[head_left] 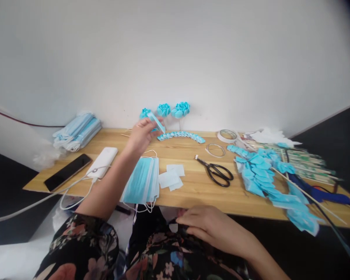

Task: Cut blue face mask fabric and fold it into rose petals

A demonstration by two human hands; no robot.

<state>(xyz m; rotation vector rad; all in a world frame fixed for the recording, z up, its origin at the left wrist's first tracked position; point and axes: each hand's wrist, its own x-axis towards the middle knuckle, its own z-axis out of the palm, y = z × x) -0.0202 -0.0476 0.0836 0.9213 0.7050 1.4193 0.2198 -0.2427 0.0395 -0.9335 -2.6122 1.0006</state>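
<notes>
Far across table, left hand [140, 136] pinches folded blue piece [156, 122].

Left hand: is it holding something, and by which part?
Yes: the left hand pinches a folded blue strip by its near end.

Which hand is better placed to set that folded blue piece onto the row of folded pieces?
Probably the left hand: it already pinches the folded blue piece just above the row. The right hand rests in the lap.

Blue folded strip [156, 121] in my left hand [140, 136]. Blue-and-white masks [142, 182] at the table's [192, 190] near edge; light wood grain. Black scissors [217, 172]. My sleeve [84, 241]: dark floral print.
</notes>
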